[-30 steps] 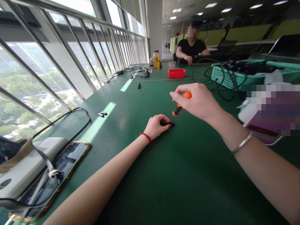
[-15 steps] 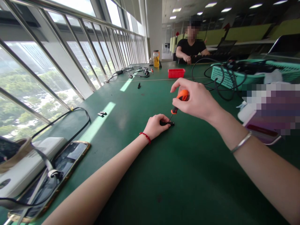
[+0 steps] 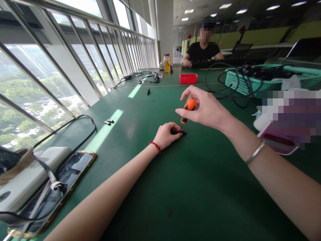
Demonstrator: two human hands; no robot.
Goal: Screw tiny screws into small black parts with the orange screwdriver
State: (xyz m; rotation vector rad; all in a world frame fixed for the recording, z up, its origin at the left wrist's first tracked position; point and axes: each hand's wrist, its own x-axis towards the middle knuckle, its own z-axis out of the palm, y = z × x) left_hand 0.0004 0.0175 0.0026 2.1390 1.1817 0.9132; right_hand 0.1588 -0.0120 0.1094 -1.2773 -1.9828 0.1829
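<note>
My left hand [image 3: 166, 134] rests on the green table [image 3: 190, 187], its fingers closed round a small black part [image 3: 181, 132] that it pins to the surface. Above it my right hand [image 3: 204, 107] pinches the orange handle of a small screwdriver [image 3: 187, 109]. The screwdriver stands nearly upright, its thin tip down on the black part. A red string circles my left wrist and a silver bangle my right.
A phone [image 3: 64, 182] and a white box with black cables lie at the near left. A teal basket [image 3: 253, 80] of cables stands at the right, a red tray [image 3: 188, 78] farther back. A person in black sits at the far end. Small black parts [image 3: 109, 122] lie left.
My right hand has shifted left and lower, turning the screwdriver more upright over the black part. My left hand has stayed put. The person at the back moved a hand left.
</note>
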